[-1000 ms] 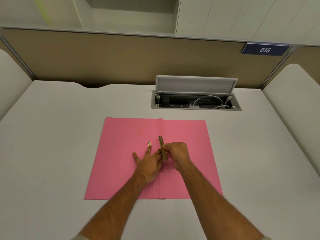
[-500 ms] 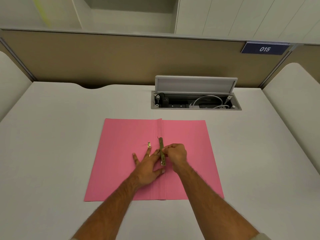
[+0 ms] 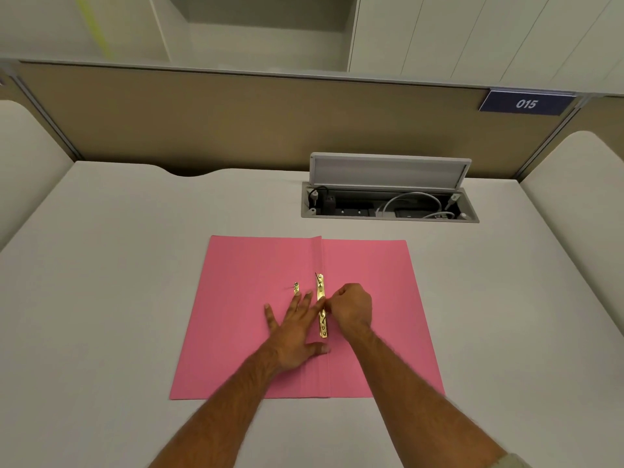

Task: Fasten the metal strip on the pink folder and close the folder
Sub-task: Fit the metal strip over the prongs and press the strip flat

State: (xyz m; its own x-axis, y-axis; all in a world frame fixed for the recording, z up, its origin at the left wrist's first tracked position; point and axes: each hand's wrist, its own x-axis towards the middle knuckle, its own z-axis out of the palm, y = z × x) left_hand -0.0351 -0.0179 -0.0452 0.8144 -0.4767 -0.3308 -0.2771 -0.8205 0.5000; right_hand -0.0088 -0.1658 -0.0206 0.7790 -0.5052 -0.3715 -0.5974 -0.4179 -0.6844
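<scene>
The pink folder [image 3: 371, 319] lies open and flat on the desk. A gold metal strip [image 3: 320, 292] runs along its centre fold, flat on the paper. My right hand [image 3: 351, 307] pinches the strip near its middle with thumb and fingertips. My left hand [image 3: 297, 329] lies flat on the folder's left half with fingers spread, its fingertips beside the strip. A small gold metal piece [image 3: 296, 288] sits loose on the left half just beyond my left fingers.
An open cable box [image 3: 388, 204] with a raised lid, plugs and white cables is sunk into the desk behind the folder. A beige partition [image 3: 236, 123] with a "015" sign [image 3: 526, 103] closes the back. The white desk [image 3: 101, 298] surrounds the folder.
The strip went from tilted up in my right hand to lying flat along the centre fold. My right hand shifted slightly up along it. My left hand stayed flat.
</scene>
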